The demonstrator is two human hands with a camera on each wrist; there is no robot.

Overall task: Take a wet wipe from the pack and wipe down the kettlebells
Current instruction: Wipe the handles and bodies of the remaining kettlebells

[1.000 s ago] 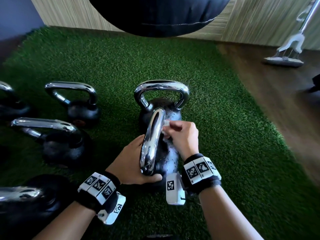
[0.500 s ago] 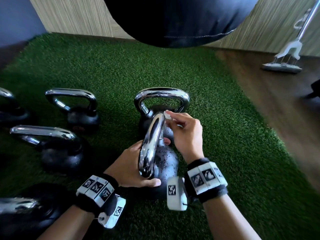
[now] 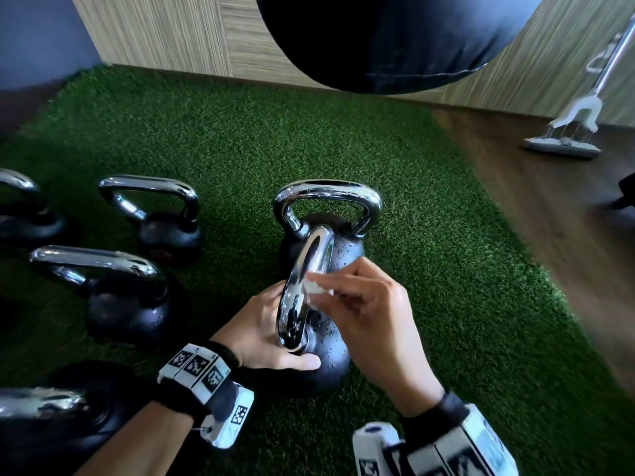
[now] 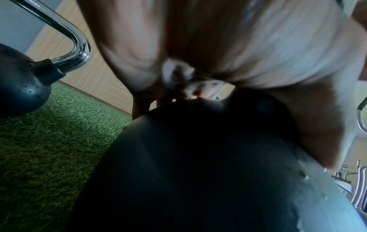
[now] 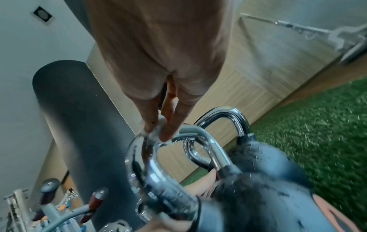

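The nearest kettlebell has a black, droplet-speckled body and a chrome handle, and stands on green turf. My left hand cups its body from the left, thumb across the front. My right hand pinches a small white wet wipe against the middle of the handle. In the right wrist view the fingertips press the wipe onto the handle. The left wrist view shows the dark body under my palm. A second kettlebell stands just behind. The pack is not in view.
Several more kettlebells stand to the left. A dark punching bag hangs overhead at the back. A mop rests on the wooden floor to the right. A wood-panelled wall runs behind the turf.
My right hand has slid the wipe from the top of the handle down to its middle, toward me. The left hand keeps its hold on the body.
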